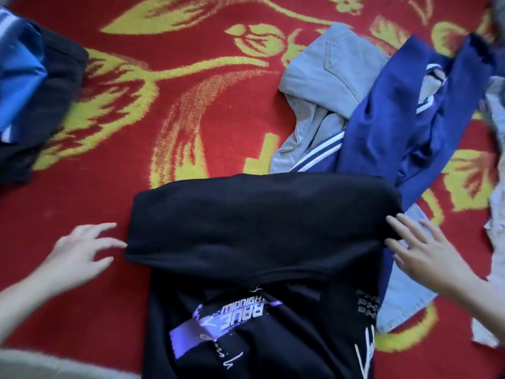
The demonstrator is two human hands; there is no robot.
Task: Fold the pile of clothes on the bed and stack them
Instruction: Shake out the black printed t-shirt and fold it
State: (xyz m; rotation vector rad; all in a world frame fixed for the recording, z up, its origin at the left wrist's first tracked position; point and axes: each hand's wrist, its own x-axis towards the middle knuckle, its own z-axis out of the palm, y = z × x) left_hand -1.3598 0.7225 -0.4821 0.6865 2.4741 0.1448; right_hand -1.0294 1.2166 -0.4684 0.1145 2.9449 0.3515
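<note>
both hands, left [82, 248] and right [426, 248], spread beside black shirt [262, 222]

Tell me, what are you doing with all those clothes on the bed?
A person is folding a black printed T-shirt on the red and yellow floral blanket. Its far part is turned over into a flat band. The left hand and right hand are open at the band's two ends. A stack of folded clothes sits at far left. A blue striped top and light blue jeans lie unfolded on the right.
</note>
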